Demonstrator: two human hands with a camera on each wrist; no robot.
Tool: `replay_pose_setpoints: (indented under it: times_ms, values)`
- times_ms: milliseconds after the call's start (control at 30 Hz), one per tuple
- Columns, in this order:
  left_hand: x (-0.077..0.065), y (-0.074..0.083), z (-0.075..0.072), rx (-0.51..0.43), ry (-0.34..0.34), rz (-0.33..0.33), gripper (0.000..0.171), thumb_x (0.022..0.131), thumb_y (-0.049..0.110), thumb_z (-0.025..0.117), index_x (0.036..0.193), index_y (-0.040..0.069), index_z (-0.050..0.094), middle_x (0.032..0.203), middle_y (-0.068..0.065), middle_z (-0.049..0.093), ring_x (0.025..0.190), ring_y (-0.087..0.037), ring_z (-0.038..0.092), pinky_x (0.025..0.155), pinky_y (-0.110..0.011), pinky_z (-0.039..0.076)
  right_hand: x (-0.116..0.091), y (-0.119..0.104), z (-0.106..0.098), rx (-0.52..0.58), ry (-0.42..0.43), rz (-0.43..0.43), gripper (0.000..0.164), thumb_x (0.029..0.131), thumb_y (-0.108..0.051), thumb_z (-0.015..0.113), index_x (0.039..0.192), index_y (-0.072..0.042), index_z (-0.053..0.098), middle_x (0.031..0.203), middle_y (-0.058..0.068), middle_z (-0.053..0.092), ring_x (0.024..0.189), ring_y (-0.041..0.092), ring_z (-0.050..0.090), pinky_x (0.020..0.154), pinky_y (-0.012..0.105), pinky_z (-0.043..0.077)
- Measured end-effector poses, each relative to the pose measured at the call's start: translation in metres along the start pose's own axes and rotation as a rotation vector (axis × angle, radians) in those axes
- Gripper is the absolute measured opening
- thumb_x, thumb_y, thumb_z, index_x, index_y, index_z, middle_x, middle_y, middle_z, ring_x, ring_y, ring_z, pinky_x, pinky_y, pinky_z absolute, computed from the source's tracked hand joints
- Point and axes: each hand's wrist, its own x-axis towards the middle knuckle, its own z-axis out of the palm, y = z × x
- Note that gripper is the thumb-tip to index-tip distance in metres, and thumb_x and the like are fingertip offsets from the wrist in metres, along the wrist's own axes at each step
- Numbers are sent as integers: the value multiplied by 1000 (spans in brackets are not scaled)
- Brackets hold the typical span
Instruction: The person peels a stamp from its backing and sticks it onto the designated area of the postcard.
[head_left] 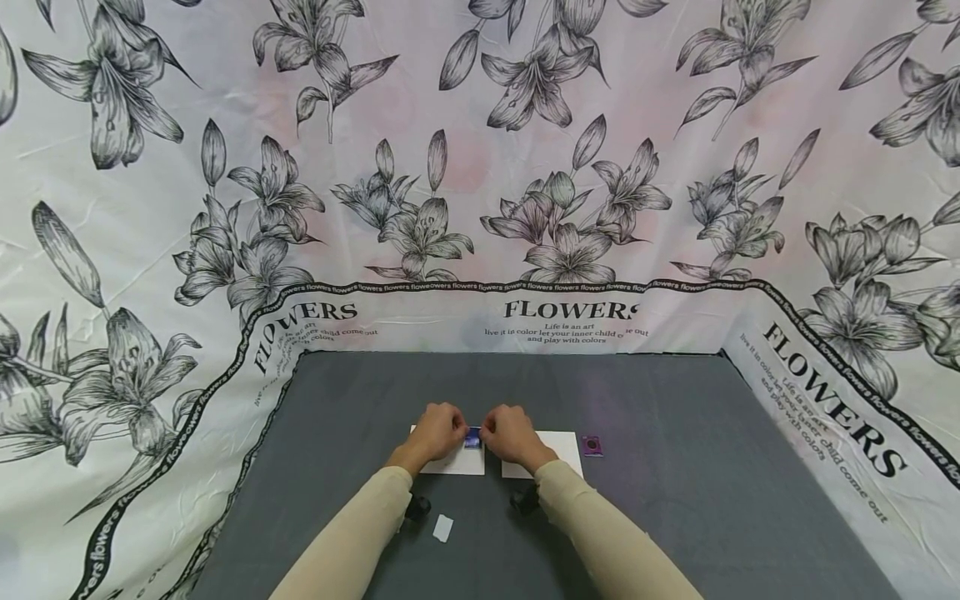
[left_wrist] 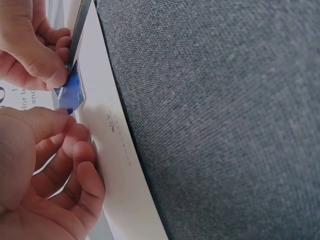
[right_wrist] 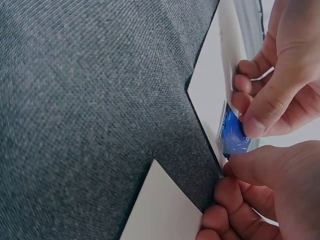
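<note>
A small, shiny blue packet (head_left: 472, 438) with light printing stands between the two hands, over the right part of the left white card (head_left: 459, 465). My left hand (head_left: 438, 432) pinches one side of it between thumb and finger. The opposite side is pinched by my right hand (head_left: 513, 435). In the right wrist view the blue packet (right_wrist: 234, 132) shows small white marks, and the left thumb covers one corner. The left wrist view shows faint print on the white card (left_wrist: 112, 135) below the left fingers. Fingertips hide the packet's edges.
A second white card (head_left: 566, 447) lies under the right wrist. To its right is a small purple packet (head_left: 592, 446) with a dark round mark. A white paper scrap (head_left: 442, 527) lies between the forearms on the grey table (head_left: 675, 500). Flower-printed cloth (head_left: 570, 317) surrounds the table's back and sides.
</note>
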Motion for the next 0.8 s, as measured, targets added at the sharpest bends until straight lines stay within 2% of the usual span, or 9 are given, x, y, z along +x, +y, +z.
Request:
replay_pose_setpoints:
  times_ms: [100,267,433,600,800]
  values:
    - [13,-19,14,21,4,23,15,102,15,73,89,10,79,81,-1,69,68,-15,59,61,-34,49,2,3,3,-18,0,9,22,97,-24,71,75,-25,75,62,-13,61,55,8,56,53,28,46]
    - [30,-41,32,44,0,4,18,102,21,72,86,17,79,79,4,69,67,-12,59,61,-31,48,-1,-5,0,-21,-5,27,25,97,-21,71,72,-23,72,61,-10,60,55,9,54,53,28,44]
    - [31,-43,35,43,8,0,20,101,20,74,81,19,76,76,6,67,63,-12,58,58,-32,47,-10,-18,-10,20,19,-16,27,96,-15,69,69,-17,70,59,-6,56,53,13,50,51,32,40]
    - [32,-42,36,51,-5,-29,21,102,20,73,81,19,75,76,5,66,64,-12,58,58,-31,46,-16,-30,-20,43,34,-29,23,93,-13,72,70,-14,72,60,-5,57,54,15,51,52,34,41]
    - [35,-45,37,52,-13,-29,20,101,22,74,81,18,75,75,5,65,64,-12,58,58,-30,46,-9,-20,-7,-12,30,1,21,96,-18,71,76,-14,76,64,-7,59,56,11,52,53,29,42]
